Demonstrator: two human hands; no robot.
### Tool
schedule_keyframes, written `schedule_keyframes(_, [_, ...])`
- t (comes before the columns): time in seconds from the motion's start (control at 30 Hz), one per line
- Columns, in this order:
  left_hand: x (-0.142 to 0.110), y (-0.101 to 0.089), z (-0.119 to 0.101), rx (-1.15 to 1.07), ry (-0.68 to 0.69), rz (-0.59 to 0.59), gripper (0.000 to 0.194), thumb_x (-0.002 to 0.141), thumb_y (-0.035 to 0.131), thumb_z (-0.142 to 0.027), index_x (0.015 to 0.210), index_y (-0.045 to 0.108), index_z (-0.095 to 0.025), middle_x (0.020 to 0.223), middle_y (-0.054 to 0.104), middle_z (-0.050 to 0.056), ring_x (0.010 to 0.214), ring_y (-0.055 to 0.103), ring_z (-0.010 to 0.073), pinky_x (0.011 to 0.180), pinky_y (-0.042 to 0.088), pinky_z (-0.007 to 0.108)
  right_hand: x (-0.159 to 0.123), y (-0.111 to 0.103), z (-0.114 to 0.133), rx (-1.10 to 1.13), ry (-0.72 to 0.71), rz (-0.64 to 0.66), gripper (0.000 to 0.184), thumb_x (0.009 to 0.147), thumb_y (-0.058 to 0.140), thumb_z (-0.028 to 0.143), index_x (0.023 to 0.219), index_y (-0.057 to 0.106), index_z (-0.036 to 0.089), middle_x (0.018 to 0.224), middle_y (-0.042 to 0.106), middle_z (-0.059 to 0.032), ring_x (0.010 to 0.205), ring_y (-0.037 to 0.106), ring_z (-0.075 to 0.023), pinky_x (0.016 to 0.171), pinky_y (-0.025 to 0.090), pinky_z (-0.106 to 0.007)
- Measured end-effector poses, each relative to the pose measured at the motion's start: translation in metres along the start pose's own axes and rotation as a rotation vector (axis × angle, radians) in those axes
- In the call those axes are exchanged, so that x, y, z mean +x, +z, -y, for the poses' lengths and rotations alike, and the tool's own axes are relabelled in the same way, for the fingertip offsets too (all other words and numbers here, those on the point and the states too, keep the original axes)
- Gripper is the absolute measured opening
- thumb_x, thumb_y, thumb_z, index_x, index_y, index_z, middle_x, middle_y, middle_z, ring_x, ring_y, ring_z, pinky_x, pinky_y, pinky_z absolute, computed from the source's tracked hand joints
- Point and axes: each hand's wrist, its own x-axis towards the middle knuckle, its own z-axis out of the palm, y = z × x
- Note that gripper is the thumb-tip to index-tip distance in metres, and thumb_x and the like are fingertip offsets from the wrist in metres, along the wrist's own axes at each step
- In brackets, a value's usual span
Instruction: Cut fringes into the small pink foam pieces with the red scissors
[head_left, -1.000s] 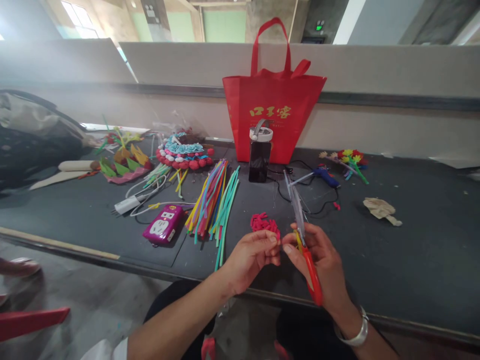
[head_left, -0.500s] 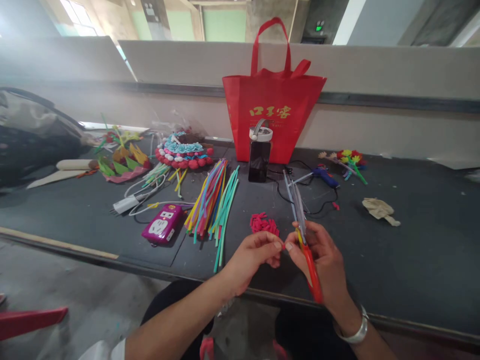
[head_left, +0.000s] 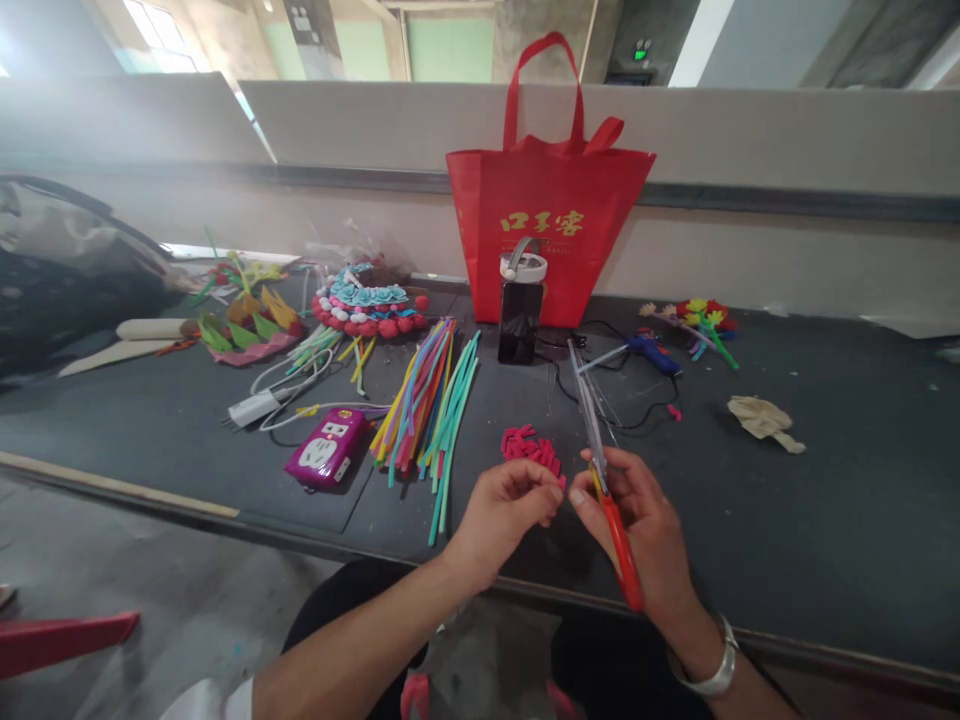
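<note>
My left hand [head_left: 514,510] pinches a small pink-red piece [head_left: 562,483] between thumb and forefinger. Just behind it on the table lies a heap of similar short pieces [head_left: 531,449]. My right hand [head_left: 637,520] is wrapped round scissors [head_left: 619,545] with red-orange handles, their blades pointing away from me and nearly together. The right thumb is apart from the left fingertips by a small gap. Left of the hands rests a bundle of multicoloured thin sticks [head_left: 412,410], with green ones [head_left: 451,420] beside it.
A red bag [head_left: 551,210] stands at the back behind a dark bottle [head_left: 520,320]. A blue glue gun [head_left: 651,352] trails its black cord. A purple power strip [head_left: 328,447], craft flowers [head_left: 701,318] and a beige crumpled scrap [head_left: 763,418] lie around. The table's front edge is near.
My hands have parted slightly; the fingertips that met around the small piece are now apart, and the piece stays in my left hand. The scissors have barely moved.
</note>
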Motion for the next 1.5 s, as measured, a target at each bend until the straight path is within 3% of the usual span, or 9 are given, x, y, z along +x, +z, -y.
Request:
schedule_keyframes(0.1, [0.0, 0.0, -0.005, -0.201, 0.037, -0.073, 0.01, 0.076, 0.07, -0.023, 0.077, 0.064, -0.014, 0.063, 0.058, -0.002, 0.059, 0.051, 0.0096, 0.062, 0.041, 0.024, -0.002, -0.001, -0.01, -0.195, -0.131, -0.027, 0.036, 0.081, 0.064, 0.028, 0.115, 0.053, 0.024, 0.095, 0.066, -0.002, 0.078, 0.066, -0.0145, 0.073, 0.055, -0.027])
schedule_keyframes(0.27, [0.001, -0.001, -0.01, -0.38, 0.123, -0.079, 0.007, 0.08, 0.067, -0.02, 0.076, 0.063, -0.015, 0.066, 0.059, 0.0, 0.064, 0.053, 0.011, 0.067, 0.042, 0.025, -0.005, 0.001, -0.018, -0.373, -0.271, -0.005, 0.038, 0.08, 0.062, 0.022, 0.117, 0.053, 0.026, 0.104, 0.064, -0.0027, 0.088, 0.065, -0.0167, 0.08, 0.054, -0.03])
schedule_keyframes(0.63, [-0.001, 0.001, -0.007, -0.392, 0.189, -0.13, 0.006, 0.08, 0.068, -0.02, 0.08, 0.065, -0.016, 0.08, 0.064, 0.001, 0.077, 0.056, 0.0125, 0.079, 0.043, 0.026, -0.011, 0.004, -0.032, -0.447, -0.244, 0.059, 0.045, 0.077, 0.059, 0.015, 0.12, 0.055, 0.027, 0.106, 0.067, -0.0034, 0.089, 0.065, -0.0181, 0.076, 0.054, -0.03])
schedule_keyframes(0.9, [0.0, 0.0, -0.008, -0.36, 0.204, -0.174, 0.008, 0.078, 0.071, -0.022, 0.081, 0.066, -0.016, 0.08, 0.064, 0.001, 0.077, 0.055, 0.012, 0.078, 0.043, 0.026, -0.011, 0.002, -0.027, -0.545, -0.286, 0.022, 0.046, 0.073, 0.058, 0.013, 0.116, 0.058, 0.028, 0.092, 0.069, 0.0001, 0.073, 0.064, -0.0154, 0.071, 0.053, -0.028])
schedule_keyframes(1.5, [-0.001, -0.001, -0.009, -0.339, 0.2, -0.187, 0.009, 0.076, 0.073, -0.022, 0.078, 0.067, -0.016, 0.077, 0.063, 0.0, 0.073, 0.054, 0.0106, 0.075, 0.042, 0.023, -0.013, 0.001, -0.027, -0.571, -0.311, 0.027, 0.045, 0.073, 0.056, 0.014, 0.116, 0.059, 0.027, 0.1, 0.071, -0.001, 0.078, 0.068, -0.0167, 0.07, 0.055, -0.028])
